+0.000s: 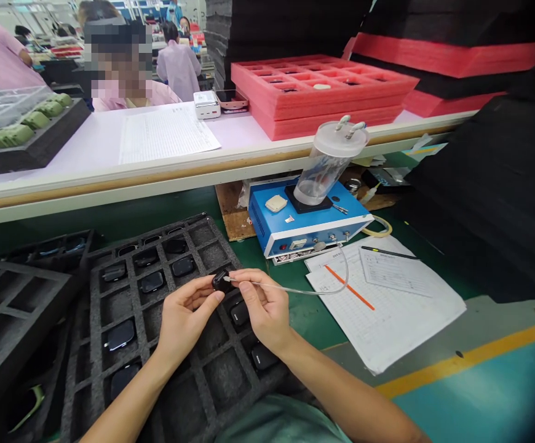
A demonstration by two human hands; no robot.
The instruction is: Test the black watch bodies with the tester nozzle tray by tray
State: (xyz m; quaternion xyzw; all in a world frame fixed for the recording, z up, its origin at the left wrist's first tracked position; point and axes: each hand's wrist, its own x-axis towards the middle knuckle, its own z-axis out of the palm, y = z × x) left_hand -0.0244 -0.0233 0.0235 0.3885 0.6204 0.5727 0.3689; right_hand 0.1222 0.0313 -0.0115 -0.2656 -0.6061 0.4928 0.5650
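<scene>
My left hand (187, 314) grips a small black watch-like device (221, 281) between thumb and fingers, above a dark foam tray. My right hand (265, 307) pinches the end of a clear thin tube (295, 290) against the device's face. The tube curves back to the front of a blue box (267, 215) that carries a clear cylinder (320, 166) and a cream-coloured square piece (276, 203). Under my hands, the foam tray (145, 320) has square compartments, several of them holding black watch-like devices.
Papers (378, 295) with an orange strip and a pen lie right of the blue box. Above, a shelf (170, 169) bears red foam trays (295, 104), a paper sheet and a white device. More foam trays stand at left; people sit beyond.
</scene>
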